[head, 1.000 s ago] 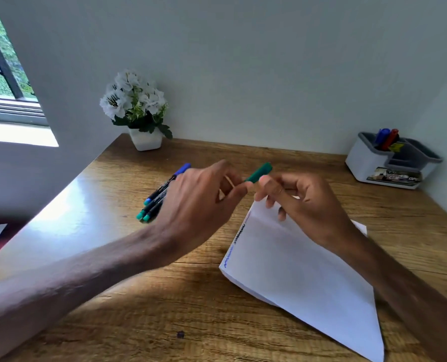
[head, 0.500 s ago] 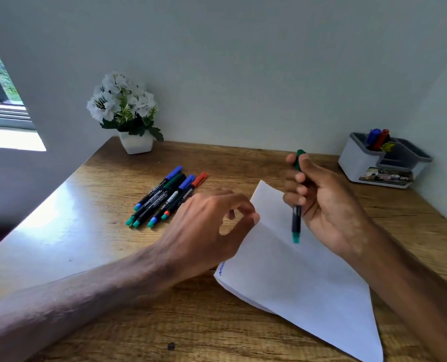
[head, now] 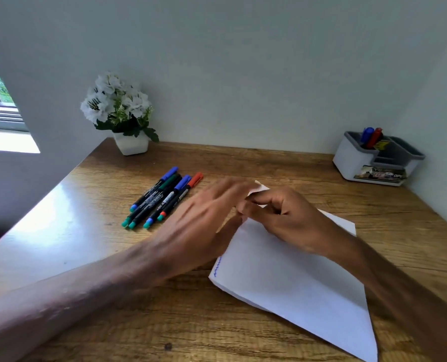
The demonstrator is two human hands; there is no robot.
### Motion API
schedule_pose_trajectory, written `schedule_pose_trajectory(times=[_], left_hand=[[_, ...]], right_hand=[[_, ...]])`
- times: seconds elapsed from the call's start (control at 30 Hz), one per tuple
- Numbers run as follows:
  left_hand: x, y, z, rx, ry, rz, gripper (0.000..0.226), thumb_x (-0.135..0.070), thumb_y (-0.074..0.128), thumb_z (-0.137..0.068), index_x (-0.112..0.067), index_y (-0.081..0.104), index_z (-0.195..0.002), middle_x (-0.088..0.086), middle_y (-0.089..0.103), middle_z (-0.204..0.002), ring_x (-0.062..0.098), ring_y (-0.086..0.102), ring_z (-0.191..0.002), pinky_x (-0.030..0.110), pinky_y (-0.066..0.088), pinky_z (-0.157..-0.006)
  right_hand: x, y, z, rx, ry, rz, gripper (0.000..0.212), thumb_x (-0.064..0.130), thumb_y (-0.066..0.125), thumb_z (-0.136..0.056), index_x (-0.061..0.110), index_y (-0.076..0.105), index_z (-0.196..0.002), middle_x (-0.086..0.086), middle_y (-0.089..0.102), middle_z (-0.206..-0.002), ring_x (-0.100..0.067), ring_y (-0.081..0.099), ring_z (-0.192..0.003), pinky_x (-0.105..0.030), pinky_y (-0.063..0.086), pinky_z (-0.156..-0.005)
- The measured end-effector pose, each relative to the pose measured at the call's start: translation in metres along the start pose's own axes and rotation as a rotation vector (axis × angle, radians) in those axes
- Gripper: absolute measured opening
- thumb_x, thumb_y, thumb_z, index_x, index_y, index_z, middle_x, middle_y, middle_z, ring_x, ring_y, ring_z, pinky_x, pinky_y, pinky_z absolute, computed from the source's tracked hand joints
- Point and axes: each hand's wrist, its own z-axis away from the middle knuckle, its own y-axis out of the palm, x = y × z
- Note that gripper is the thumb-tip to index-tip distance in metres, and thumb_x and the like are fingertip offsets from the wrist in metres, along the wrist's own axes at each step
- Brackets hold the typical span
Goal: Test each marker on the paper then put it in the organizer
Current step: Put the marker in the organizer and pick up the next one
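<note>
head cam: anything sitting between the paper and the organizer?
Nothing. In the head view, only bare wooden desk runs from the paper to the organizer.

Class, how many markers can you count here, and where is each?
7. Five markers lie side by side on the desk, left of the paper. A blue marker and a red marker stand in the organizer's left compartment. The right hand may hide another.

the label (head: 380, 174) on the organizer (head: 350, 163) reads partly "ope"; print on the markers (head: 162, 198) is too small
</note>
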Motion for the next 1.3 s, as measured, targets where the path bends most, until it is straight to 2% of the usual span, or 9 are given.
schedule_pose_trajectory(times=[0.13, 0.27, 0.4, 0.57, 0.7, 0.9, 1.03, 1.17, 1.3], left_hand=[[0.005, 0.002, 0.001, 0.102, 0.106, -0.169, 0.06, -0.015, 0.067, -0.097, -0.012, 0.043, -0.152, 0.007, 0.068, -0.133, 0.024, 0.065, -0.121, 0.041, 0.059, -0.093], [0.018, 0.004, -0.002, 0.043, 0.099, -0.236, 0.046, -0.009, 0.07, -0.095, -0.013, 0.056, -0.138, 0.004, 0.073, -0.12, 0.022, 0.07, -0.109, 0.035, 0.057, -0.09], [0.025, 0.0, 0.0, -0.002, -0.065, -0.105, 0.016, -0.029, 0.044, -0.108, -0.02, 0.055, -0.116, -0.009, 0.061, -0.095, -0.001, 0.051, -0.079, 0.019, 0.038, -0.07], [0.023, 0.003, 0.003, 0.052, -0.242, 0.088, 0.025, -0.051, 0.04, -0.106, -0.031, 0.044, -0.091, -0.01, 0.054, -0.077, 0.009, 0.051, -0.064, 0.029, 0.043, -0.055], [0.016, -0.001, -0.001, 0.098, -0.298, 0.284, 0.027, -0.048, 0.065, -0.096, -0.028, 0.048, -0.09, -0.005, 0.068, -0.081, 0.005, 0.056, -0.059, 0.024, 0.048, -0.052], [0.005, -0.001, -0.001, 0.125, -0.392, 0.359, 0.036, -0.035, 0.083, -0.084, -0.022, 0.05, -0.082, -0.01, 0.061, -0.065, -0.001, 0.051, -0.053, 0.017, 0.04, -0.049], [-0.001, 0.001, 0.002, 0.144, -0.395, 0.289, 0.041, -0.045, 0.086, -0.076, -0.027, 0.05, -0.084, -0.008, 0.068, -0.078, 0.005, 0.06, -0.063, 0.032, 0.053, -0.057], [0.0, 0.004, 0.006, 0.231, -0.296, 0.214, 0.048, -0.051, 0.083, -0.079, -0.037, 0.052, -0.114, -0.024, 0.05, -0.101, -0.009, 0.047, -0.096, 0.009, 0.04, -0.071], [0.005, 0.004, 0.004, 0.33, -0.208, 0.236, 0.058, -0.049, 0.078, -0.084, -0.035, 0.045, -0.129, -0.031, 0.036, -0.108, -0.008, 0.037, -0.108, 0.002, 0.036, -0.088]], right_hand=[[-0.005, -0.007, 0.0, -0.009, -0.042, 0.23, 0.032, 0.058, 0.059, -0.091, 0.037, 0.075, -0.073, 0.003, 0.056, -0.055, -0.007, 0.041, -0.048, -0.027, 0.031, -0.049], [-0.004, -0.014, 0.003, -0.073, -0.004, 0.289, 0.038, 0.051, 0.048, -0.103, 0.028, 0.074, -0.09, 0.004, 0.059, -0.057, -0.008, 0.049, -0.05, -0.039, 0.041, -0.055], [-0.009, -0.033, 0.002, -0.24, 0.067, -0.037, 0.023, 0.015, 0.041, -0.1, 0.02, 0.058, -0.086, -0.007, 0.061, -0.058, -0.013, 0.045, -0.051, -0.027, 0.035, -0.049], [-0.009, -0.042, -0.003, -0.253, 0.179, -0.66, 0.039, -0.016, 0.034, -0.094, 0.001, 0.069, -0.094, -0.017, 0.073, -0.082, -0.02, 0.06, -0.065, -0.023, 0.047, -0.046], [-0.013, -0.038, 0.0, -0.194, 0.209, -0.732, 0.036, -0.004, 0.054, -0.096, 0.01, 0.069, -0.125, -0.011, 0.077, -0.114, -0.015, 0.075, -0.095, -0.021, 0.062, -0.064], [-0.013, -0.015, -0.003, -0.168, 0.282, -0.61, 0.029, 0.027, 0.064, -0.093, 0.006, 0.071, -0.11, -0.022, 0.077, -0.103, -0.027, 0.076, -0.087, -0.028, 0.061, -0.059], [-0.013, -0.01, -0.005, -0.185, 0.292, -0.571, 0.021, 0.02, 0.062, -0.098, 0.005, 0.069, -0.111, -0.02, 0.078, -0.099, -0.03, 0.078, -0.089, -0.034, 0.065, -0.066], [-0.014, -0.013, -0.003, -0.273, 0.287, -0.541, 0.035, 0.032, 0.067, -0.09, 0.004, 0.074, -0.11, -0.018, 0.079, -0.1, -0.03, 0.078, -0.093, -0.038, 0.066, -0.076], [-0.013, -0.021, 0.002, -0.311, 0.267, -0.464, 0.027, 0.026, 0.071, -0.091, 0.005, 0.078, -0.106, -0.017, 0.079, -0.097, -0.032, 0.078, -0.092, -0.037, 0.065, -0.077]])
